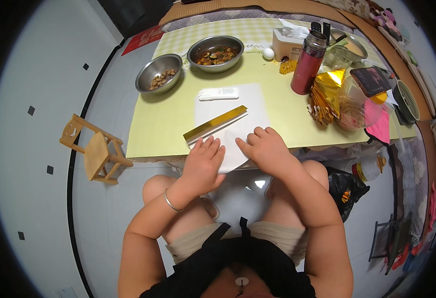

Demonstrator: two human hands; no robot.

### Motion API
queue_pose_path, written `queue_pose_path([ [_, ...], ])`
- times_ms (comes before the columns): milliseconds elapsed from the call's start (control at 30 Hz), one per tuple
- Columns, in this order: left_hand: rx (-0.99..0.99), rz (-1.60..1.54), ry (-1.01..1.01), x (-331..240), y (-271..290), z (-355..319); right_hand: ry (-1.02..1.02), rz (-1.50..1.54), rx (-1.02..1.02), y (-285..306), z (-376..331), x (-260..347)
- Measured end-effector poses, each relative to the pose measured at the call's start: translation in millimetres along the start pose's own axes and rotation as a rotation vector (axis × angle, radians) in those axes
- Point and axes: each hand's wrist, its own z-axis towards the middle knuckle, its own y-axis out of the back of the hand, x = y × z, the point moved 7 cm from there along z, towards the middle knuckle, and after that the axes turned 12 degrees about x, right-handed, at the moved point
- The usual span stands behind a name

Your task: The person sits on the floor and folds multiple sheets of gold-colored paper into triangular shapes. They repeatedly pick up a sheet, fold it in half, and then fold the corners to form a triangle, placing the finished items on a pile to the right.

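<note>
A strip of gold foil (218,123) with a white edge lies slanted on a sheet of white paper (257,107) near the table's front edge. My left hand (205,161) rests flat by the strip's lower left end, fingers stretched over the paper. On the right side of the paper is my right hand (267,150), its thumb apart from its bent fingers and touching the sheet. Neither hand grips anything that I can see. A small white oblong item (219,94) sits on the paper beyond the strip.
Two metal bowls (215,53) stand at the back left, one with food, one with nuts. To the right are a red thermos (309,62), gold foil sheets (328,92), a clear container (354,107) and a phone (370,82). A small wooden chair (96,151) stands left.
</note>
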Motion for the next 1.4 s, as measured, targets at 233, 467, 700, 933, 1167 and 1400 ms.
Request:
queue_pose_path([
  [233, 0.042, -0.121, 0.051, 40.3, -5.7, -26.7, 0.155, 0.139, -0.028, -5.8, -2.7, -2.9],
  [467, -0.194, -0.474, 0.186, 66.7, 3.6, -27.4, 0.052, 0.69, 0.005, -11.2, 13.5, -39.7],
  [700, -0.258, -0.697, 0.353, 98.1, -16.2, -21.2, -0.148, 0.924, -0.154, -25.4, 40.0, -70.3],
  [933, -0.343, -0.646, 0.418, 111.9, -20.1, -15.8, -0.22, 0.637, -0.36, -8.0, 48.3, -70.0],
  [1167, -0.348, -0.623, 0.416, 111.8, -19.9, -14.1, -0.19, 0.66, -0.324, -15.8, 41.4, -70.0],
  [1400, -0.297, -0.493, 0.53, 117.2, -18.7, -8.8, -0.389, 0.665, -0.334, -27.3, 48.3, -83.5],
])
